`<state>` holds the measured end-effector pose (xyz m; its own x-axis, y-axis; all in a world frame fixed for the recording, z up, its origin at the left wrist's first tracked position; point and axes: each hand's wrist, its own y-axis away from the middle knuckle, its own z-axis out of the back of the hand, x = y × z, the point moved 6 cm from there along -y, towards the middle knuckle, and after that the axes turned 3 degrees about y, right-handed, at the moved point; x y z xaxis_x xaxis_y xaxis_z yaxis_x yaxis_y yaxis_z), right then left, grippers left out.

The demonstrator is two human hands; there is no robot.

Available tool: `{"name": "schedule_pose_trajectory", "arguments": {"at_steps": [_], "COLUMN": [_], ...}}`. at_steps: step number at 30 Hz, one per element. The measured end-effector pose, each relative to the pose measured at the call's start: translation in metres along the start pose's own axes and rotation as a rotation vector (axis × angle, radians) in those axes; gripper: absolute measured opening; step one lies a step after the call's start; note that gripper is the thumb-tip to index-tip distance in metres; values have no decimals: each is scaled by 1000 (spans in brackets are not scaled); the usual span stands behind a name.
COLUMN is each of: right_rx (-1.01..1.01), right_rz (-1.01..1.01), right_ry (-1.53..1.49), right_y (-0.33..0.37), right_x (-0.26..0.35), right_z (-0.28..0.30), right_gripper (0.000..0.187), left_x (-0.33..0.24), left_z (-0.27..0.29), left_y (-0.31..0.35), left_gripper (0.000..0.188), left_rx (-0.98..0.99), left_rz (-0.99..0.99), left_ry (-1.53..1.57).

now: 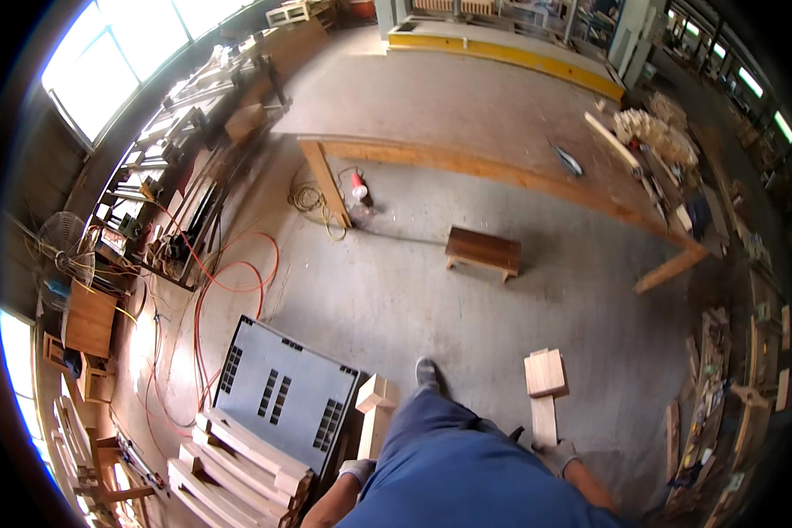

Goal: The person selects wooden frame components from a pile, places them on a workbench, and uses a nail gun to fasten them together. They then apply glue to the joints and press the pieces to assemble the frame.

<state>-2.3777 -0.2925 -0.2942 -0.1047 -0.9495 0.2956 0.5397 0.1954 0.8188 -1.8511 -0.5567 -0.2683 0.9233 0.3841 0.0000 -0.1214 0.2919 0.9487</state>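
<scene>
Both my hands wear grey gloves and hang low at my sides. My left hand (358, 470) is closed round the lower end of a pale wooden piece (375, 429) with a thick block at its far end. Its fingers are partly out of sight beside my blue shirt. On the other side, my right hand (557, 458) grips a similar wooden piece (544, 419), a narrow board topped by a wide square block, held over the floor. Next to my left hand, several pale wooden bars (246, 466) lie stacked on a grey plastic pallet (312, 363).
A low brown stool (484, 250) stands ahead, before a large wooden table (431, 101). Orange hose (204, 326) loops over the floor at left. A red-and-white lamp-like tool (359, 187) and coiled cord (308, 198) lie under the table. Wood scraps (708, 414) line the right side.
</scene>
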Motion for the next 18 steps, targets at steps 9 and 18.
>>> {"name": "schedule_pose_trajectory", "arguments": {"at_steps": [9,18], "right_rx": [-185,-210], "right_rz": [172,403], "right_ry": [255,266], "right_y": [-8,-71], "right_x": [237,466], "right_z": [43,87], "right_gripper": [68,88], "left_x": [-125,-279], "left_z": [163,267], "left_y": [-27,-25], "left_gripper": [85,77], "left_rx": [-256,-516], "left_rz": [-65,-439], "left_ry": [256,486]}}
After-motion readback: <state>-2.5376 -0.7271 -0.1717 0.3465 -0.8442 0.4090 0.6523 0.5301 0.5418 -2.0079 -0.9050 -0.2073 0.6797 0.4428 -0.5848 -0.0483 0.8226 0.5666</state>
